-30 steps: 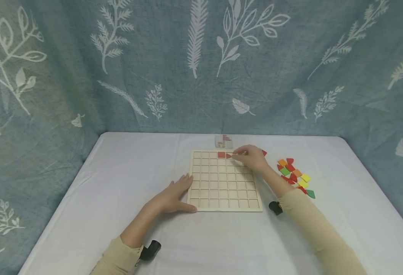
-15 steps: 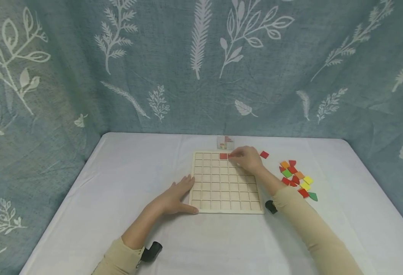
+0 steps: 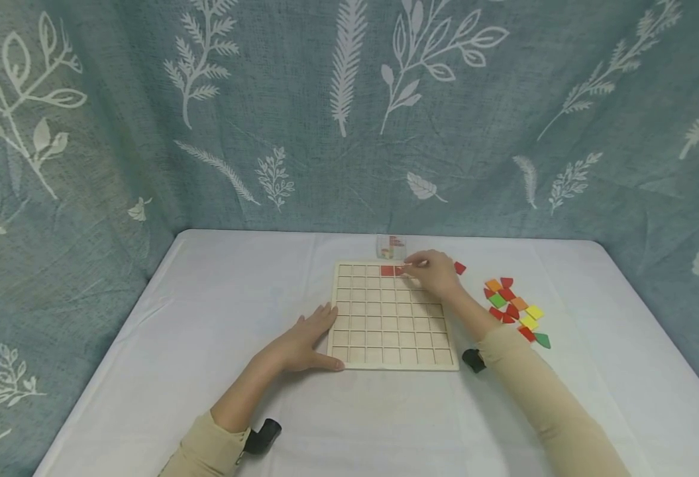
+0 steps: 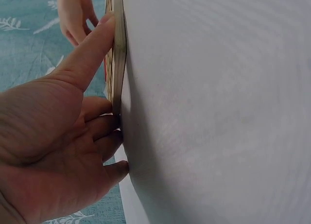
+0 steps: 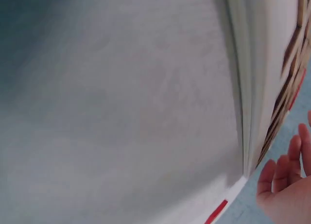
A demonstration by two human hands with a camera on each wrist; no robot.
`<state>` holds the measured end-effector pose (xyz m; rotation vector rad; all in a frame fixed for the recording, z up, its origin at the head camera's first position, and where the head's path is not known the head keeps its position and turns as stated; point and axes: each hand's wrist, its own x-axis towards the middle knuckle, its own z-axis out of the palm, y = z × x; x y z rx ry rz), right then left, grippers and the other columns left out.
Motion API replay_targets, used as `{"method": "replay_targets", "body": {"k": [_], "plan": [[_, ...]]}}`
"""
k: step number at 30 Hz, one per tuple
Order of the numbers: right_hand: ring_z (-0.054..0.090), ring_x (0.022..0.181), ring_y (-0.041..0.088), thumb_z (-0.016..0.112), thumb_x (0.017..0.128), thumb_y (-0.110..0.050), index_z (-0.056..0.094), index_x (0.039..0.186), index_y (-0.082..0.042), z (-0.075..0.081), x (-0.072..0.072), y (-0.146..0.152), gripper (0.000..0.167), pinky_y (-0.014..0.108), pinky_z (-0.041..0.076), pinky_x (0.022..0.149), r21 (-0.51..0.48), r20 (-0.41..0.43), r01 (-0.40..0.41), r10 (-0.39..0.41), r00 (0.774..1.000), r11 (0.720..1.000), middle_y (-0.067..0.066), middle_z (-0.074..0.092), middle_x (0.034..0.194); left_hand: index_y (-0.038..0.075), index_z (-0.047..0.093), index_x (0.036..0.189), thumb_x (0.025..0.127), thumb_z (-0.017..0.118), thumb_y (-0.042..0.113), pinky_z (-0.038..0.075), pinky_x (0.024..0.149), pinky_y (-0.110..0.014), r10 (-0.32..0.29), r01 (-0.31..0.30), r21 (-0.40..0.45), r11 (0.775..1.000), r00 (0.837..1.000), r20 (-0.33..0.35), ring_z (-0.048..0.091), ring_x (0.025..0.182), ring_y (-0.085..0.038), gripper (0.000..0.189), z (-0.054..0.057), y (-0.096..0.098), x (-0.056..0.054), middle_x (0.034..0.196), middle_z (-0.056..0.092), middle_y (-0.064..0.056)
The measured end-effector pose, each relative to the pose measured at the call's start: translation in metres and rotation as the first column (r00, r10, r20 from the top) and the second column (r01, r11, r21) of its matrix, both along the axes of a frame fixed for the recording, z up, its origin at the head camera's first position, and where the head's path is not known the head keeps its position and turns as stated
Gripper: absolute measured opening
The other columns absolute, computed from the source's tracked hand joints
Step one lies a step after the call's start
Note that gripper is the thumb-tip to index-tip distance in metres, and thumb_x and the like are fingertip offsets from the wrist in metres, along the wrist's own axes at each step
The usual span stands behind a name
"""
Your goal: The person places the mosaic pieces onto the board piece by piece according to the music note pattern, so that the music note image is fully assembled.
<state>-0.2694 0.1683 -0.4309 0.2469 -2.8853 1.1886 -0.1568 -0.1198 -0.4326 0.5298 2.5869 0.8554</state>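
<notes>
A pale wooden grid board (image 3: 379,323) lies on the white table in the head view. My left hand (image 3: 303,340) rests against its lower left corner, thumb on the front edge and fingers along the left side. In the left wrist view the thumb (image 4: 92,51) presses the board's edge (image 4: 119,44). At the top row, my right hand (image 3: 435,273) has its fingertips at a small red piece (image 3: 398,271), beside a red square tile (image 3: 387,271) in its cell. The fingers partly cover that piece, so whether they pinch it is unclear.
Several loose red, orange, yellow and green pieces (image 3: 512,309) lie right of the board. A lone red tile (image 3: 460,267) lies near the right hand. Behind the board stands a small clear box or card (image 3: 391,247) with a coloured pattern. A patterned curtain (image 3: 301,119) hangs at the back.
The right hand moved left over the small red piece, then back slightly right, uncovering part of it. The left hand stays at the board's corner. The head view shifted a little.
</notes>
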Motion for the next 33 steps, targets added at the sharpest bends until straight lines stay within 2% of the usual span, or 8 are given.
{"method": "replay_targets", "body": {"k": [4,8,13,17,24,33], "plan": [[0.059,0.095,0.026,0.065,0.095,-0.031,0.071,0.116,-0.009,0.003,0.004,0.013,0.031,0.038,0.050,0.075,-0.063,0.038,0.087,-0.085,0.996,0.994,0.012,0.065,0.114,-0.002,0.024,0.152,0.074,0.082,0.039,0.004,0.120,-0.047,-0.003,0.003,-0.002,1.000,1.000,0.000,0.009,0.149,-0.029,0.107,-0.001,-0.001,0.000,0.160,0.016,-0.018],[0.057,0.096,0.025,0.064,0.095,-0.033,0.069,0.120,-0.010,0.001,0.006,0.031,0.034,0.035,0.047,0.076,-0.100,0.067,0.171,-0.165,0.984,0.980,0.011,0.066,0.112,-0.002,0.023,0.152,0.074,0.082,0.039,0.004,0.120,-0.047,-0.004,0.004,0.001,1.000,1.000,0.003,0.009,0.149,-0.029,0.106,0.000,-0.001,0.000,0.160,0.016,-0.018],[0.058,0.104,0.029,0.063,0.095,-0.032,0.066,0.123,-0.009,0.001,0.008,0.054,0.036,0.039,0.049,0.083,-0.096,0.082,0.241,-0.234,0.969,0.966,0.014,0.064,0.119,-0.003,0.023,0.152,0.074,0.082,0.038,0.004,0.120,-0.047,-0.005,0.005,0.007,1.000,1.000,0.003,0.009,0.148,-0.030,0.106,0.000,0.000,0.001,0.160,0.016,-0.018],[0.057,0.110,0.031,0.062,0.095,-0.031,0.063,0.127,-0.007,0.000,0.010,0.068,0.040,0.044,0.050,0.088,-0.081,0.107,0.257,-0.248,0.963,0.963,0.016,0.061,0.126,-0.003,0.023,0.152,0.074,0.082,0.038,0.003,0.120,-0.048,-0.004,0.004,0.005,1.000,1.000,0.001,0.008,0.148,-0.030,0.106,-0.001,0.001,0.001,0.160,0.016,-0.019],[0.058,0.111,0.035,0.065,0.094,-0.028,0.062,0.127,-0.001,-0.005,0.010,0.082,0.042,0.046,0.050,0.089,-0.009,0.101,0.244,-0.242,0.965,0.970,0.022,0.062,0.123,-0.003,0.023,0.152,0.074,0.082,0.038,0.003,0.120,-0.048,-0.005,0.005,-0.003,1.000,1.000,0.003,0.008,0.149,-0.031,0.106,0.000,0.001,0.001,0.160,0.015,-0.019],[0.056,0.114,0.038,0.065,0.093,-0.021,0.060,0.127,0.003,-0.005,0.009,0.087,0.042,0.048,0.048,0.095,0.055,0.127,0.243,-0.248,0.960,0.969,0.025,0.060,0.125,-0.003,0.023,0.152,0.074,0.082,0.037,0.003,0.120,-0.048,0.005,-0.005,-0.004,1.000,1.000,0.007,0.007,0.149,-0.030,0.106,-0.001,0.002,0.001,0.160,0.014,-0.019]]}}
